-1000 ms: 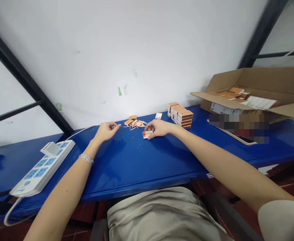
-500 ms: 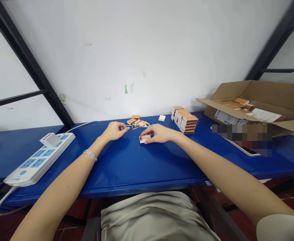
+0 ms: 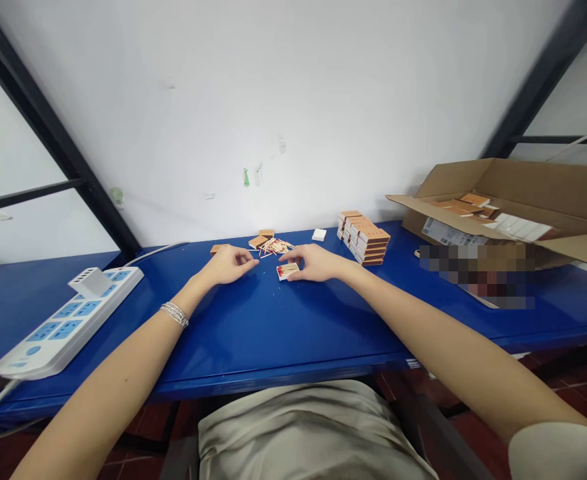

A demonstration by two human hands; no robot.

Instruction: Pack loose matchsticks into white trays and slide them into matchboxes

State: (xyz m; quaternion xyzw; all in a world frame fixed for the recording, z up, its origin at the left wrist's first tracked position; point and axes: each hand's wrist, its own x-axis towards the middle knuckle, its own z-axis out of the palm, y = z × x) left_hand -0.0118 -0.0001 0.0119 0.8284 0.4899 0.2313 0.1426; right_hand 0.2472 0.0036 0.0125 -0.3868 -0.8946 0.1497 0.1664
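Loosely gathered, the fingers of the left hand (image 3: 229, 265) came together at their tips above the blue table (image 3: 278, 333), though I could not tell from where I stood whether they pinched a single match or nothing at all. The right hand (image 3: 314, 262) lay palm down, its fingers reaching forward to the edge of an open matchbox tray (image 3: 287, 271). It looked more like a light touch than a clamp, but I could not be sure. That tray sat on the tabletop between the two hands, nearer the right, with red-tipped matches (image 3: 282, 271) lying inside it.

Just beyond lay a crisscrossed heap of loose matches (image 3: 275, 247), beside orange matchboxes (image 3: 257, 241); another orange box (image 3: 218, 249) lay past the left fingers. The tray struck me as very light, made of thin card, stiff enough to lift but easily crushed. It seemed best taken level by its long sides, since its contents could slide out of the open top. The loose sticks looked slight and brittle, and likely to roll on that glossy surface, so I judged them best picked up singly by the fingertips, away from the heads. A stacked block of matchboxes (image 3: 363, 239) stood to the right, near a small white box (image 3: 318, 235).
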